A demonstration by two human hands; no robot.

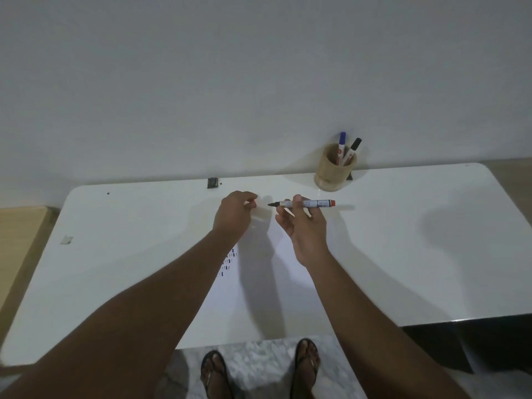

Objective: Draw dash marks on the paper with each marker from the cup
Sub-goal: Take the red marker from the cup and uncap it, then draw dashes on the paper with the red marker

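My left hand (234, 210) hovers over the worktop (403, 240), fingers curled in together; whether the cap is pinched in there I can't tell, nothing shows between them. Left of the paper (259, 283) is bare white top, so there's room to park that hand and pin the sheet down.

On to the paper itself: it lies right under both my forearms, and a block of small dashes (229, 262) in red and dark ink sits at its left side, just beside my left wrist. Plenty of blank sheet lies right of that block, so I'd say that's where the fresh marks belong.

Next, my right hand (302, 223) is clamped on the marker (305, 203), held level above the paper's far end, dark tip bare and pointing left, red end pointing right. To do this well I'd roll it down into a writing grip, tip tilted to the sheet, then make short, light strokes in line with the rows already there, left hand flat on the paper so it can't slide.

Far right of the paper, near the wall, the cup (335, 169) holds two more markers, one blue-capped (341, 146), one black-capped (352, 151).
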